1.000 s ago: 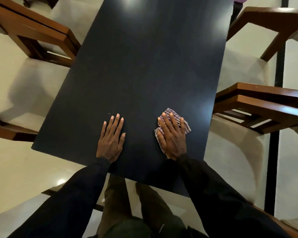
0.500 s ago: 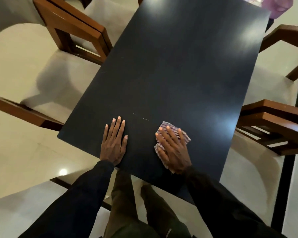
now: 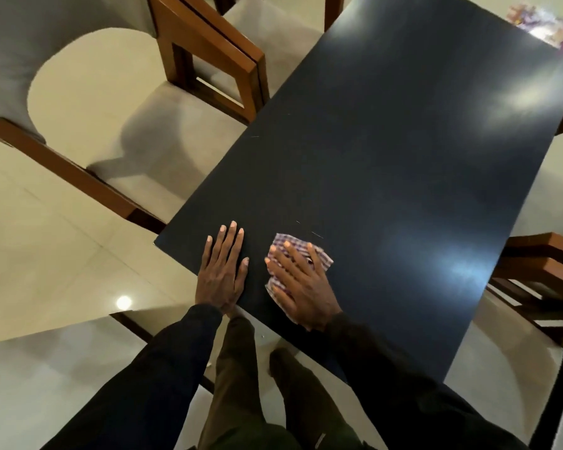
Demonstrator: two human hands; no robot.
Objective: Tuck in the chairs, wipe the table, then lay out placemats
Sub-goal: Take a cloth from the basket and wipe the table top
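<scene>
Dark table point(image 3: 387, 151)'s near edge: left hand point(image 3: 222, 274) flat, right hand point(image 3: 301, 284) fingers point(image 3: 293, 254) spread on cloth point(image 3: 319, 254).

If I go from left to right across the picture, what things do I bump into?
First the brown wooden chair with pale cushion → left hand flat on the black rectangular table → right hand pressing the purple-checked cloth → brown wooden slatted chair.
</scene>
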